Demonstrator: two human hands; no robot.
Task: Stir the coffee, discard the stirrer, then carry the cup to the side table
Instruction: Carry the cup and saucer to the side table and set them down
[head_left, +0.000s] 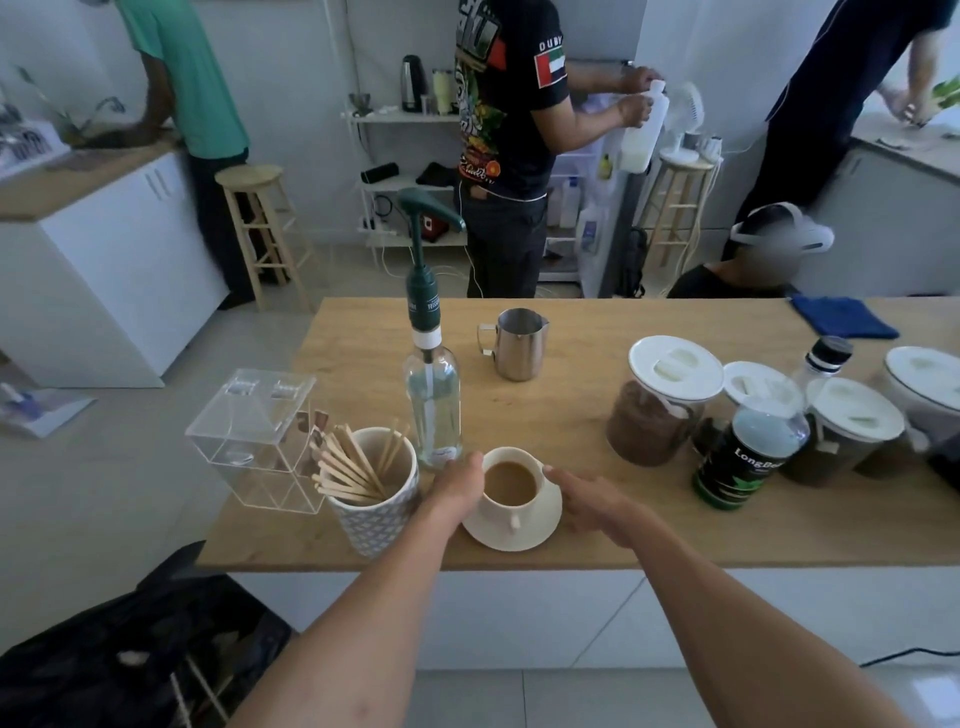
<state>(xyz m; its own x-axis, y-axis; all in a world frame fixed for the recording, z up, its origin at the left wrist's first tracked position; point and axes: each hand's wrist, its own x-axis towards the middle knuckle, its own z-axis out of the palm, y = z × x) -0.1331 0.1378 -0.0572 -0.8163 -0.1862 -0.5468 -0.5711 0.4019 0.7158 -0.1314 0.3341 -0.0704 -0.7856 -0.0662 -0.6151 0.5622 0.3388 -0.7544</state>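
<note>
A cream cup (506, 506) of milky coffee stands on a cream saucer (540, 527) near the front edge of the wooden counter (597, 540). No stirrer is in the cup. My left hand (460, 486) lies against the cup's left side and the saucer's left rim. My right hand (587, 496) rests at the saucer's right rim, fingers stretched toward the cup. Whether either hand grips the saucer is unclear. A patterned mug (376, 519) to the left holds several wooden stirrers (350, 470).
Behind the cup stands a glass pump bottle (434, 410), further back a steel milk jug (519, 345). A clear acrylic box (254, 436) sits at the left. Lidded jars (660, 405) and a dark bottle (743, 457) crowd the right. A black bin bag (130, 639) is below left. Several people stand beyond.
</note>
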